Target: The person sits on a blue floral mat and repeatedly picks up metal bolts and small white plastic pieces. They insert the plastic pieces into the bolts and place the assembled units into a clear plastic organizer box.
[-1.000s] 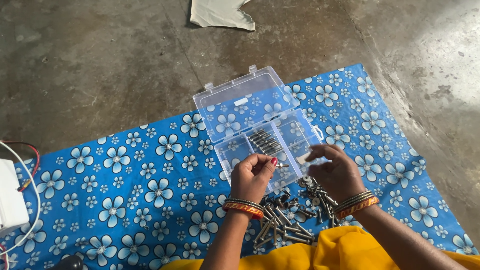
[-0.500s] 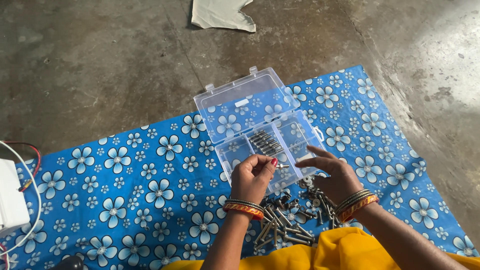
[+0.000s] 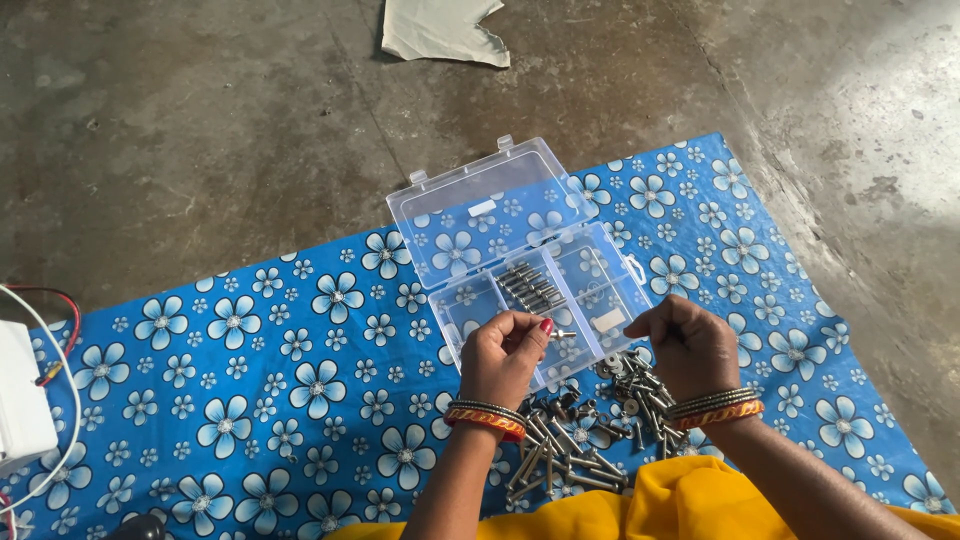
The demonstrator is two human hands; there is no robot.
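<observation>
Now | left hand (image 3: 505, 352) fingers pinch small bolt (image 3: 566, 332) over organiser box (image 3: 628, 268) rim | right hand (image 3: 690, 345) fingers curled, grip unclear

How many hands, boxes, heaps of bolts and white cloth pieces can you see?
Hands: 2, the left hand and the right hand
Clear plastic boxes, lid open: 1
Heaps of loose bolts on the blue flowered sheet: 1
White cloth pieces on the floor: 1
Total: 5
</observation>
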